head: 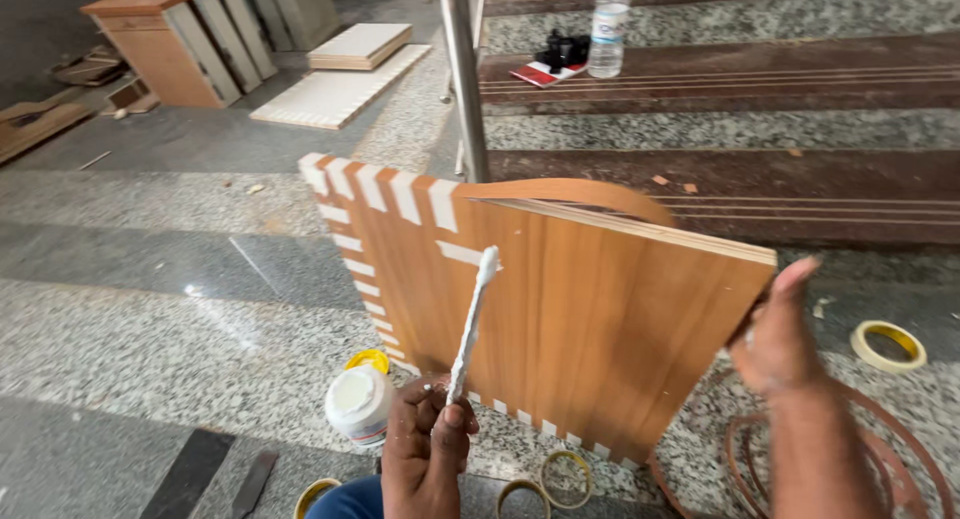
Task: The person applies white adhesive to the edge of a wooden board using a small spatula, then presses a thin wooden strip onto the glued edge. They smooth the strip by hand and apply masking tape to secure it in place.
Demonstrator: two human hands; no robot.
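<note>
Head view looks down on a wood-grain laminate board (590, 319) stood on one corner on the speckled stone floor (150, 329), tilted, just in front of the steps (720, 129). It looks stiff and flat, probably moderate in weight, with a smooth face likely to slip under a palm; its edges seem the surest place to grip. White tape strips run along its top and left borders, and a loose band of matching edge strip (590, 191) arches above the top edge.

The right hand (775, 344) is clamped on the board's right edge, fingers behind, thumb up, steadying it.

The left hand (430, 449) is closed around a thin stick (472, 319) coated in white glue, its tip up against the board's face. The stick looks light, rigid and sticky; its bare lower end is the clean place to hold.

Just beside that hand stands a small white glue bottle (360, 404) with a yellow lid behind it. Rolls of tape (888, 344) and coiled brown edging (880, 469) lie on the floor nearby.
</note>
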